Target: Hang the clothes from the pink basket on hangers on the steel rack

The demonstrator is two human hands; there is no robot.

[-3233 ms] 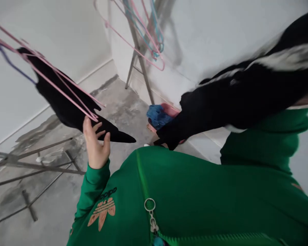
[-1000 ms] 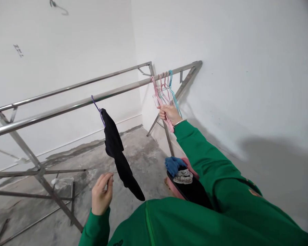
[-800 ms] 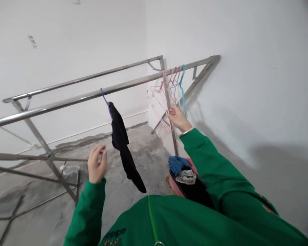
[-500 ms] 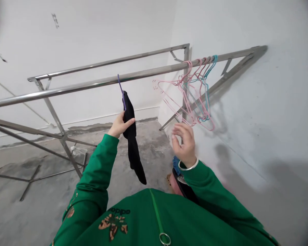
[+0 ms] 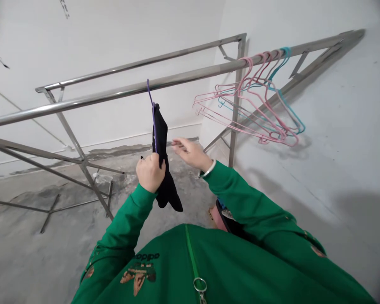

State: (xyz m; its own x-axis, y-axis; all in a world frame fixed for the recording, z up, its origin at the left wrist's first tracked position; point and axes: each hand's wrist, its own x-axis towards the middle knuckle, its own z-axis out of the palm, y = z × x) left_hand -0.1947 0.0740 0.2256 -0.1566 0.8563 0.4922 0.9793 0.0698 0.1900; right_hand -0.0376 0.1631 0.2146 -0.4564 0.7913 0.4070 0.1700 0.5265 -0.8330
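Observation:
A purple hanger (image 5: pixel 150 93) hooks over the front rail, seen almost edge-on. On it hangs a narrow black garment (image 5: pixel 161 126), its lower part tapering to rounded ends; its exact kind I cannot tell. My left hand (image 5: pixel 150 172) is closed around the hanger's near end and the black cloth. To the right of the garment, my right hand (image 5: pixel 191 153) holds nothing, its fingers stretched out toward the cloth, a small gap apart from it.
The metal drying rack (image 5: pixel 114 96) runs across the view, with crossed legs at left. Several pink and blue hangers (image 5: pixel 266 105) hang at the rail's right. A pink container (image 5: pixel 220 217) with dark things in it stands on the concrete floor (image 5: pixel 123 228), partly hidden by my right sleeve.
My left hand has moved lower on the garment and closed round the hanger's end. My right hand has come left toward the cloth, its fingers straightened. The loose hangers have swung round.

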